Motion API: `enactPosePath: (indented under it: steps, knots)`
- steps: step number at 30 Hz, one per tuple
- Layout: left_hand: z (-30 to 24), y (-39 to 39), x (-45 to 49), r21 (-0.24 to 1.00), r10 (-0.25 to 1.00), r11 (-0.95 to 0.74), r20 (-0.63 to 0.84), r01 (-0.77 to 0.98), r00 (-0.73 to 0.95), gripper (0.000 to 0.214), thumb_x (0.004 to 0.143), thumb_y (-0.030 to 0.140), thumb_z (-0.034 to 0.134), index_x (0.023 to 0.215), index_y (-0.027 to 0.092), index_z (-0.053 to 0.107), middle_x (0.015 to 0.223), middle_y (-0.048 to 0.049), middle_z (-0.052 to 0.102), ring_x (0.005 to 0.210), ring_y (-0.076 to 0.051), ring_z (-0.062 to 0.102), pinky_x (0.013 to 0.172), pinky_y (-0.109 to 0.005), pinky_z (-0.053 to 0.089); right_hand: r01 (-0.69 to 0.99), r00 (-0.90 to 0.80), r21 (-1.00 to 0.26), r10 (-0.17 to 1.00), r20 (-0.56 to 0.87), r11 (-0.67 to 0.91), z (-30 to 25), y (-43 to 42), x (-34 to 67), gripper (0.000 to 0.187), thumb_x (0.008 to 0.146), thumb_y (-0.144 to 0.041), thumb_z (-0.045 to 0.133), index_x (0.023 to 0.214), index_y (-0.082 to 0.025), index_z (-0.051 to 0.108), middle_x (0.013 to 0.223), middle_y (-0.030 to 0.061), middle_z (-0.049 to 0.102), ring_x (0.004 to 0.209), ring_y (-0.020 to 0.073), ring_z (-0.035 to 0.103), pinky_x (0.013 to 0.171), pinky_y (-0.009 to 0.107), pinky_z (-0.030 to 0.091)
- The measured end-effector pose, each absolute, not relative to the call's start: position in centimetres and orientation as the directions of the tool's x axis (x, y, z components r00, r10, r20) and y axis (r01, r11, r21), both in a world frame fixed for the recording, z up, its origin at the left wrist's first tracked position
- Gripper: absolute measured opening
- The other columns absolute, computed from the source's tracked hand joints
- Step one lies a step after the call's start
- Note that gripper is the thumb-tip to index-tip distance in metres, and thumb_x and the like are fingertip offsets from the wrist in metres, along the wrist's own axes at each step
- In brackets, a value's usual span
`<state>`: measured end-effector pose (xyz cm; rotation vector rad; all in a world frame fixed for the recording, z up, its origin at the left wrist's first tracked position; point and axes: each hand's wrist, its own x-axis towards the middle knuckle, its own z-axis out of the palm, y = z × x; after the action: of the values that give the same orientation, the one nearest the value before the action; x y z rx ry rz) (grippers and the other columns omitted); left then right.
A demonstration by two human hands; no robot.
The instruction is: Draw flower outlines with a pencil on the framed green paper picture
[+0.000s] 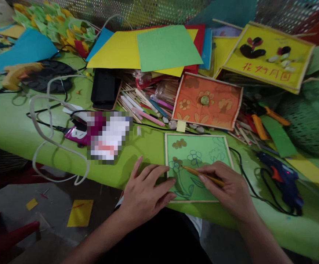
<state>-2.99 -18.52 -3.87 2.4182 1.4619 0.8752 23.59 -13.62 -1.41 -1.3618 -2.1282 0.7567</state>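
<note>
A green framed picture [203,146] lies flat at the near edge of the table, with flowers, leaves and clouds outlined on it. Brown colour fills one cloud and part of the left flower. My right hand [225,183] is closed around a slim yellow-orange pen or brush [203,175], its tip at the left flower. Spread over the picture's left edge, my left hand [149,185] rests with its fingers apart and holds nothing.
A blue glue gun [283,179] with its cord lies to the right. Behind the picture are an orange framed picture [207,101], sticks and pens [148,102], and coloured paper sheets [169,47]. A power strip [79,134] and white cable [49,135] lie left. A green basket [310,113] stands right.
</note>
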Motion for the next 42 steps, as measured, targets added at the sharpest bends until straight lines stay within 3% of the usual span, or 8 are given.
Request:
enactPosePath:
  steps: [42]
  knots:
    - [-3.86,-18.49,-2.99,0.437,0.85,-0.502,0.408,0.746,0.333,0.021,0.101,0.037,0.06,0.114,0.032,0.076,0.127,-0.0009,0.072,0.115,-0.021,0.065,0.131,-0.054,0.017,0.638,-0.345,-0.705,0.933,0.097,0.309,-1.3,-13.75,23.62,0.01,0.097,-0.027,0.065,0.099,-0.025,0.075,0.084,0.0034,0.072,0.077,0.0211,0.069,0.067,0.032,0.053]
